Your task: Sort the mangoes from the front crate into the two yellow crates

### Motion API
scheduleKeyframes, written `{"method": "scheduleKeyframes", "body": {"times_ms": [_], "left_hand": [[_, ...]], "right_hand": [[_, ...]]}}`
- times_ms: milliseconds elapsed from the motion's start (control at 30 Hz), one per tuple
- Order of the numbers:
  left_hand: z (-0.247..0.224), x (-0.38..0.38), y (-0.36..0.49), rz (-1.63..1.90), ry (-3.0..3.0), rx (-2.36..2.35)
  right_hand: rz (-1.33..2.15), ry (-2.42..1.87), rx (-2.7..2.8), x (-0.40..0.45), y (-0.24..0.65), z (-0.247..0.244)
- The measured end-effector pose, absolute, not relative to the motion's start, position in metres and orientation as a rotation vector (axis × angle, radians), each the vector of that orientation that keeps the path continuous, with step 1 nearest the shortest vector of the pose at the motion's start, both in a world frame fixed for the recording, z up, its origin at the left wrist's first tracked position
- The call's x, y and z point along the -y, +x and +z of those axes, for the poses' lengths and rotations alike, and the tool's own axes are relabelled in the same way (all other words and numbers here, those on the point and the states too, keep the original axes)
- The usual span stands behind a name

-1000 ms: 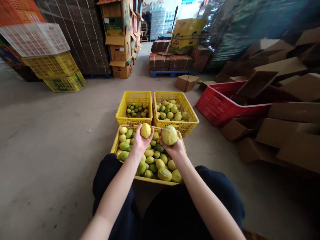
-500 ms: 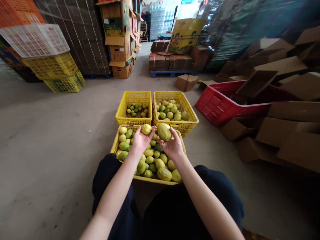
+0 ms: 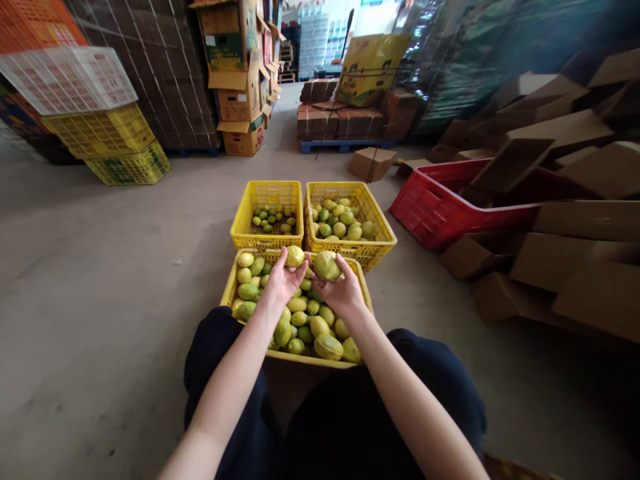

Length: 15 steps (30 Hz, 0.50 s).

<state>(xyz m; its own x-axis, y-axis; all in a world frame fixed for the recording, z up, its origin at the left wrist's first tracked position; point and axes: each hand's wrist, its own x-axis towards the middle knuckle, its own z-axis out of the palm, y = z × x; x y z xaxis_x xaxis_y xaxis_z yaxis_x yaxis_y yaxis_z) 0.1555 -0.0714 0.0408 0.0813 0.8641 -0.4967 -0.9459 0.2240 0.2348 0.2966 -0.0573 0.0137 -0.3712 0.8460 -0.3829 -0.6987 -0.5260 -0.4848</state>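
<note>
My left hand (image 3: 285, 281) holds a small yellow lemon (image 3: 295, 257) between thumb and fingers. In my right hand (image 3: 344, 288) is a larger yellow-green lemon (image 3: 327, 266), cradled in the fingers with the thumb along its right side. Both hands are side by side over the near yellow crate (image 3: 310, 362), which is filled with yellow and green lemons (image 3: 297, 305) of mixed sizes. Just beyond stand two more yellow crates. The back left crate (image 3: 240, 220) has a few small green and yellow lemons, and the back right crate (image 3: 385, 233) has several larger ones.
A red crate (image 3: 425, 207) with cardboard in it stands to the right, beside a heap of open cartons (image 3: 590, 260). Stacked crates (image 3: 107, 133) are at the far left. Flattened cardboard on a blue pallet (image 3: 327, 147) and a small box (image 3: 373, 163) lie ahead.
The smaller lemon has turned slightly in my left hand, with the thumb now higher beside it. My right hand has shifted a little left and tilted the larger lemon.
</note>
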Motion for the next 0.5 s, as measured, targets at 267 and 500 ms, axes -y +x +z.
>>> {"method": "scheduleKeyframes", "body": {"times_ms": [267,500], "left_hand": [[0.043,0.074,0.157,1.362,-0.125,-0.641],[0.048,0.081,0.151,1.422,0.108,-0.574]], "right_hand": [[2.002,-0.706,0.297,0.057,0.297,0.013],[1.916,-0.624,0.498,0.065,0.296,0.023]]}}
